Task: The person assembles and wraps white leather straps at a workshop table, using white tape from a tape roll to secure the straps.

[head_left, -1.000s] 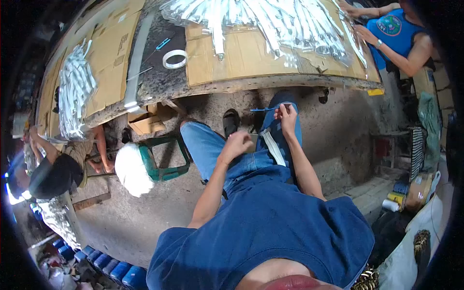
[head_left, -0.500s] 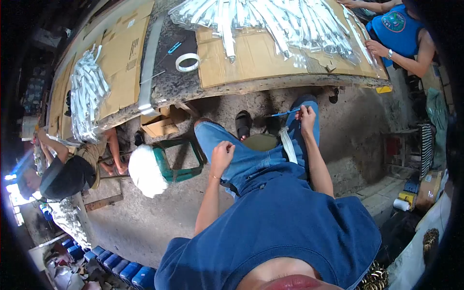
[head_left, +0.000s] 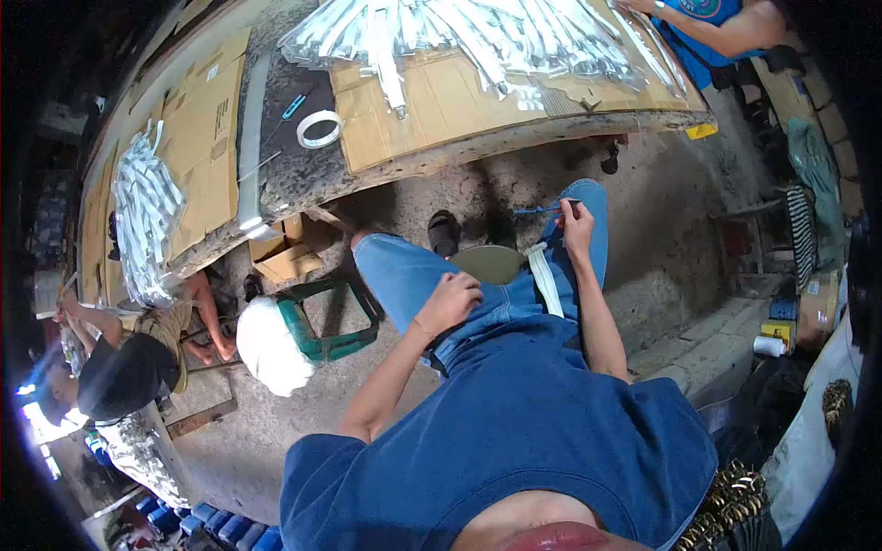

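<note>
My right hand (head_left: 576, 228) is closed around a thin blue stick-like tool (head_left: 533, 211) with a dark end, held above my right knee. The tool points to the left; I cannot make out its exact kind. Over my left thigh, my left hand (head_left: 450, 301) has its fingers curled in, and whatever they may hold is hidden. A white strip (head_left: 546, 283) lies along my right thigh, below the right hand. Between my knees shows a round olive-green surface (head_left: 487, 264), close to the left hand's fingertips.
Ahead stands a table (head_left: 404, 156) covered with cardboard, bearing a pile of plastic-wrapped silvery strips (head_left: 478, 37), a tape roll (head_left: 320, 129) and a blue cutter (head_left: 294, 106). A green stool (head_left: 335, 321) with a white bundle (head_left: 273, 344) is at left. Other people work at both sides.
My left hand has moved right and slightly down, toward the middle of my lap. The right hand still holds the blue tool. My view has shifted; the person at upper right has drawn an arm back.
</note>
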Demonstrator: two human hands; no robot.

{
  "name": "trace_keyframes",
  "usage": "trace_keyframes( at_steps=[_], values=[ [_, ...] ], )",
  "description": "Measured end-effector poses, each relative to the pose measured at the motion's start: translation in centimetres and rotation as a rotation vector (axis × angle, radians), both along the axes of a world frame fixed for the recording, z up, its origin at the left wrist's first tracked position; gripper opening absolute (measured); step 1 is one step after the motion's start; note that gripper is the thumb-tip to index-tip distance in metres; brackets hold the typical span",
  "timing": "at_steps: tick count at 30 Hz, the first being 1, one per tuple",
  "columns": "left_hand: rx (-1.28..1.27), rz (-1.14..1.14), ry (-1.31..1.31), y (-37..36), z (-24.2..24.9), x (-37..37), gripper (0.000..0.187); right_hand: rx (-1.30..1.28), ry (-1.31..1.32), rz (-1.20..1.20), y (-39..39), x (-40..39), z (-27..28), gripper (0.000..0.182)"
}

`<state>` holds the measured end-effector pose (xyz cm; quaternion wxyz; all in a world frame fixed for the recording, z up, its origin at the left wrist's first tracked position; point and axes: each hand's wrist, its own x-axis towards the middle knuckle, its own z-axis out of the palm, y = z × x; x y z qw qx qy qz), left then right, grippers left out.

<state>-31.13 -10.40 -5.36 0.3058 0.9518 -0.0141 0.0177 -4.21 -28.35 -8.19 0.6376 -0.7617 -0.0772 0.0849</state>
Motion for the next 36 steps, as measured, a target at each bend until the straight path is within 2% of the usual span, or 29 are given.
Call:
trace_keyframes(
  at_steps=[1,2,5,6,9,10,12,15,18,20,23,27,29,31,33,34,36],
  values=[
    [-0.055,-0.193,0.024,-0.6,0.0,0.2,0.012,0.031,-0.011,-0.004,-0.5,0.0,-0.1,0.022],
    [-0.025,-0.251,0.049,-1.1,0.1,0.2,0.015,0.029,-0.018,-0.013,-1.0,-0.1,-0.2,0.022],
    [0.025,-0.298,0.133,-2.7,-1.7,-0.7,0.020,0.040,0.016,-0.023,-1.3,-0.5,0.2,0.023],
    [-0.007,-0.346,0.339,-3.0,-1.8,-0.6,0.025,0.055,0.014,-0.016,-1.2,-0.7,0.2,0.023],
    [-0.012,-0.451,0.365,-3.3,-2.5,-0.3,0.024,0.043,0.012,0.042,-0.2,-1.4,0.0,0.023],
    [-0.032,-0.436,0.363,-3.9,-2.8,0.0,0.024,0.048,0.028,0.086,0.2,-1.7,0.3,0.023],
    [0.142,-0.413,0.518,-4.8,-3.6,0.6,0.019,0.062,0.062,0.163,1.1,-2.0,0.4,0.023],
    [0.059,-0.338,0.385,-5.4,-4.8,0.3,0.017,0.084,0.052,0.257,2.7,-3.2,1.8,0.024],
    [0.027,-0.324,0.384,-5.6,-4.5,0.2,0.016,0.090,0.049,0.321,3.8,-4.0,1.5,0.022],
    [-0.020,-0.230,0.193,-5.8,-5.6,-0.5,0.012,0.066,0.051,0.345,4.2,-4.5,1.6,0.022],
    [-0.040,-0.111,0.214,-4.1,-3.2,-0.5,0.013,0.054,0.030,0.367,4.9,-5.0,2.4,0.020],
    [-0.075,0.007,0.104,-4.0,-5.8,0.1,0.012,0.049,0.024,0.392,5.1,-4.9,1.8,0.022],
    [-0.102,0.090,0.190,-3.9,-7.0,0.6,0.014,0.070,0.040,0.396,5.2,-4.7,1.8,0.022],
    [-0.114,0.079,0.262,-3.1,-6.7,1.4,0.016,0.048,0.020,0.392,5.7,-4.4,1.9,0.020],
    [-0.314,-0.029,0.332,-2.1,-6.0,1.8,0.022,0.064,0.026,0.393,5.8,-4.2,2.3,0.021],
    [-0.306,-0.021,0.335,-1.5,-5.3,1.9,0.022,0.081,0.031,0.392,6.0,-4.1,2.6,0.021],
    [-0.647,0.230,0.287,-0.2,-3.3,2.5,0.027,0.125,0.082,0.372,6.3,-4.6,3.2,0.022]
  ],
)
